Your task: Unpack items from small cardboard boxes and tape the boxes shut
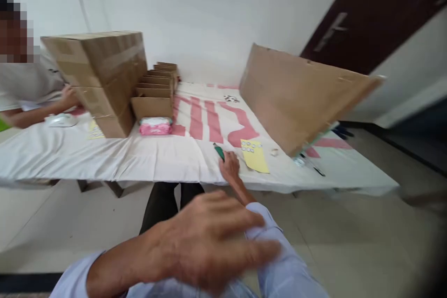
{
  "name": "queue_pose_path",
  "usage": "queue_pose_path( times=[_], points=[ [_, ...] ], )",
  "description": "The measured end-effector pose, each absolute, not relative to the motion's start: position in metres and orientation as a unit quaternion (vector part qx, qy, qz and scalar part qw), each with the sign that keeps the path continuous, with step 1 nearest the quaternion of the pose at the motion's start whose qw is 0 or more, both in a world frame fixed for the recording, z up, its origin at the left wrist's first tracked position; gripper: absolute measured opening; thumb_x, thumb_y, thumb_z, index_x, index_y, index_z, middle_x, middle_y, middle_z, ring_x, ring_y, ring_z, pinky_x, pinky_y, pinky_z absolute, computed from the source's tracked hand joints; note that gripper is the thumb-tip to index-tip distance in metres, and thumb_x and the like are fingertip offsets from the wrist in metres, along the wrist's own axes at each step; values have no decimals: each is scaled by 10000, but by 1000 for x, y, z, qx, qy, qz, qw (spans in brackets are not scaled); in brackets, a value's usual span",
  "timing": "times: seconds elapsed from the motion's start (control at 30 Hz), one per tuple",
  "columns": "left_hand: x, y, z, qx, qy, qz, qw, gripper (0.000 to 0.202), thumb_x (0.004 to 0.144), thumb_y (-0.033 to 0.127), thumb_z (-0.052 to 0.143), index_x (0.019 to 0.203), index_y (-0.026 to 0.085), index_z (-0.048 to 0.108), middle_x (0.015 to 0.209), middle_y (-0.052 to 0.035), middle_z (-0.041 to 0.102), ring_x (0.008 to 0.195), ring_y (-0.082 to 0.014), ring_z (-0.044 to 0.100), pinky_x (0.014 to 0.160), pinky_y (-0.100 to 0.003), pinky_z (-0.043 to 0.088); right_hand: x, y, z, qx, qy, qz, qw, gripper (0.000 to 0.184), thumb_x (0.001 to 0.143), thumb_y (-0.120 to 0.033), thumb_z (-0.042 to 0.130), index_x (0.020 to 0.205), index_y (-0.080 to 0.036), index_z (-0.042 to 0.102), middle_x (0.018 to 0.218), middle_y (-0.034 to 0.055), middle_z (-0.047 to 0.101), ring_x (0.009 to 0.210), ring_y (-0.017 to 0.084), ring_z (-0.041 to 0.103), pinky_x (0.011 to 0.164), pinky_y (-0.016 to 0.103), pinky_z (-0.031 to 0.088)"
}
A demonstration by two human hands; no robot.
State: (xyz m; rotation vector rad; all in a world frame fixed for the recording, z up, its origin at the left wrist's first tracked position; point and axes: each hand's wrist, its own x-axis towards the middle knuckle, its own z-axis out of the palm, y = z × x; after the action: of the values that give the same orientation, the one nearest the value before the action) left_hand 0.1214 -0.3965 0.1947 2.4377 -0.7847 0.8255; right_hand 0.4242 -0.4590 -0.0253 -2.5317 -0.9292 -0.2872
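Note:
My right hand [229, 166] rests near the front edge of the cloth-covered table, with fingers closed around a small green-handled tool [219, 151]. The tool's narrow tip points away to the upper left; its exact kind is hard to make out. Just right of that hand lies a yellow sheet [256, 160] bearing several small round pale pieces along its far end. Close to the camera, my left hand [213, 242] is raised in front of my body, blurred, its thumb and fingers stretched apart and holding nothing.
Stacked cardboard boxes [104, 79] stand at left, beside a row of open cartons [152, 107] and a pink-and-white packet [155, 126]. A cardboard panel [289, 98] leans at right near a dark pen-like item [316, 167]. Behind the boxes sits another person [31, 84].

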Motion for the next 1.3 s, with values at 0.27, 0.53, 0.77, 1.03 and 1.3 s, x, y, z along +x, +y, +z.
queue_pose_path(
  times=[0.27,0.53,0.77,1.03,1.3],
  points=[
    [199,-316,30,979,-10,162,121,452,1063,417,613,1484,271,690,1569,-186,678,1457,-395,641,1078,-551,610,420,-461,-30,-914,-318,-78,238,379,1020,-177,580,1378,-170,707,1316,172,683,1187,306,542,1045,418,442],
    [182,-301,-65,989,55,130,45,600,1033,386,517,1606,243,618,1730,-167,514,1611,-426,490,1235,-632,477,406,-512,-37,-901,-328,-118,258,429,1046,-238,608,1468,-182,667,1496,182,631,1391,327,522,1188,470,443],
    [161,-298,-77,985,51,158,44,695,1012,333,477,1706,300,492,1727,-130,529,1614,-395,491,1243,-622,450,416,-594,-12,-869,-284,-192,358,379,1069,-287,525,1386,-162,691,1378,191,679,1347,325,590,1206,491,483],
    [143,-308,-93,976,68,206,21,683,1058,285,430,1727,148,440,1734,-201,511,1603,-407,495,1285,-585,357,340,-562,37,-711,-433,-236,501,313,1134,-388,524,1338,-224,696,1239,137,748,1183,269,705,1045,447,617],
    [136,-314,-90,974,78,211,14,710,1070,289,410,1765,151,358,1738,-219,499,1597,-418,495,1276,-616,344,309,-564,74,-673,-512,-265,463,291,1110,-339,582,1337,-197,698,1200,144,763,1150,272,725,1017,465,631]
  ],
)
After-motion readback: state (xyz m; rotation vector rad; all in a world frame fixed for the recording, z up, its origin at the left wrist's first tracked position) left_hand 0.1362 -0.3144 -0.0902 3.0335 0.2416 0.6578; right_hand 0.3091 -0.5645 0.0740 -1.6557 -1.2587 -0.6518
